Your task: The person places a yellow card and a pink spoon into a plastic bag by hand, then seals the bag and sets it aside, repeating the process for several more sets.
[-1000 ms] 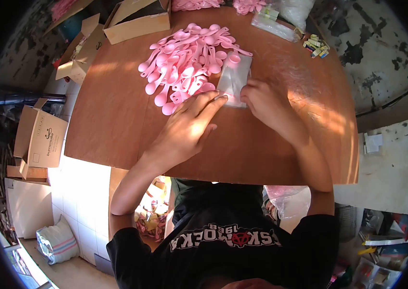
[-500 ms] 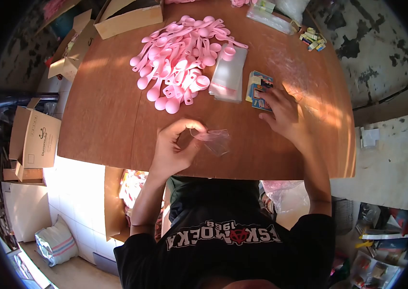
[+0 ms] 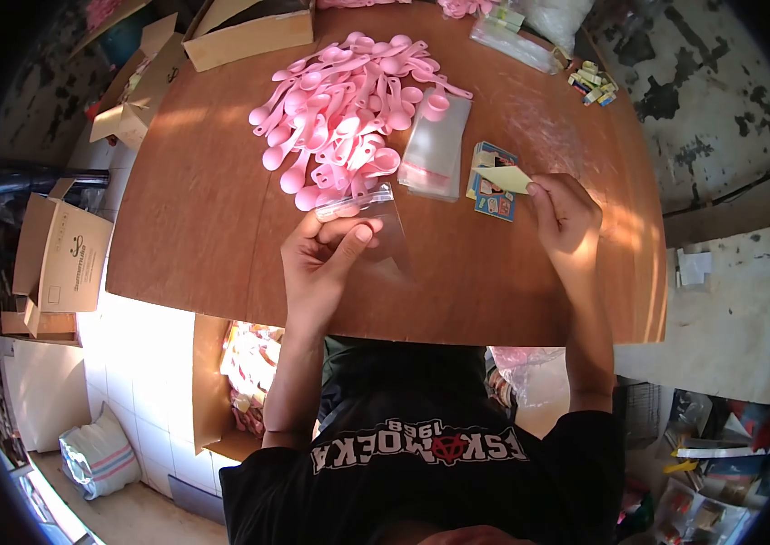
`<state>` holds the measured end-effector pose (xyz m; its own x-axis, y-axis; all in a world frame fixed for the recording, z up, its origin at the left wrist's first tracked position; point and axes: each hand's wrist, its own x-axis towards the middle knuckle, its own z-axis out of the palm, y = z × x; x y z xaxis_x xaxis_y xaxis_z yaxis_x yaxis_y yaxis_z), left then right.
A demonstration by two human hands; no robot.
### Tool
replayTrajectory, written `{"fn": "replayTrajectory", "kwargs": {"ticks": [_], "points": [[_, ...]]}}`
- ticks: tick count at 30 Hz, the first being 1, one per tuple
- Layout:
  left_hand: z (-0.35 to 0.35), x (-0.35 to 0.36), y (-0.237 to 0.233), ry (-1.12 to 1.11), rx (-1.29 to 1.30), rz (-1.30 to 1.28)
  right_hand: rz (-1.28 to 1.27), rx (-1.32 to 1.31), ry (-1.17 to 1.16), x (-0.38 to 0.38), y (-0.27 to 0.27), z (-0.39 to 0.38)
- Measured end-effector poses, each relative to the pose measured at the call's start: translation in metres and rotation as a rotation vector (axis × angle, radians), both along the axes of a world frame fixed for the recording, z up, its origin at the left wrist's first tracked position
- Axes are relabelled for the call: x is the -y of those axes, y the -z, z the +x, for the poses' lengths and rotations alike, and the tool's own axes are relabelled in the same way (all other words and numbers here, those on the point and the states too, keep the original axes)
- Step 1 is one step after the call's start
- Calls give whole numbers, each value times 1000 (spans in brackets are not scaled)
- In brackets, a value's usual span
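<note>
My left hand [image 3: 319,259] is closed on a clear plastic bag [image 3: 387,238], whose top edge lies across the fingers near the spoon pile. Between the thumb and fingers of my right hand [image 3: 568,213] is a card [image 3: 505,177] with its pale yellow side showing. Just left of that hand, a small stack of blue printed cards [image 3: 494,202] lies on the table, partly covered by the lifted card. A heap of pink measuring spoons [image 3: 339,113] sits beyond my left hand. Beside it lies a stack of clear plastic bags [image 3: 430,150], with one spoon's bowl resting over its upper end.
The brown wooden table [image 3: 194,218] has an open cardboard box [image 3: 248,36] at its far left. Small yellow-and-white packets [image 3: 594,84] lie near the far right edge, beside plastic packaging [image 3: 516,44]. Another box [image 3: 67,259] stands off to the left.
My right hand has lifted a card off the stack and drawn it to the right. My left hand has raised the plastic bag, which now hangs more spread out.
</note>
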<state>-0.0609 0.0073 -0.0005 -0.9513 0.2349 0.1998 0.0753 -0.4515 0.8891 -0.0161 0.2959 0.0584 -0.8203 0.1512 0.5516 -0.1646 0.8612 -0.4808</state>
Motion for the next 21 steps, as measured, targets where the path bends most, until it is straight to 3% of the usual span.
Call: {"fn": "replayTrajectory", "kwargs": {"ticks": [2, 5, 11, 19, 21], "points": [[1, -3, -5, 37, 87, -38, -67, -72, -32, 14, -11, 9], [2, -6, 2, 124, 77, -146, -575, -105, -223, 33, -17, 20], [14, -8, -12, 305, 12, -332, -550, -64, -284, 51, -15, 8], [16, -6, -12, 225, -74, -391, -412, 85, -389, 60, -9, 6], [14, -8, -14, 228, -104, -425, -354, 230, -418, 57, -11, 7]]}}
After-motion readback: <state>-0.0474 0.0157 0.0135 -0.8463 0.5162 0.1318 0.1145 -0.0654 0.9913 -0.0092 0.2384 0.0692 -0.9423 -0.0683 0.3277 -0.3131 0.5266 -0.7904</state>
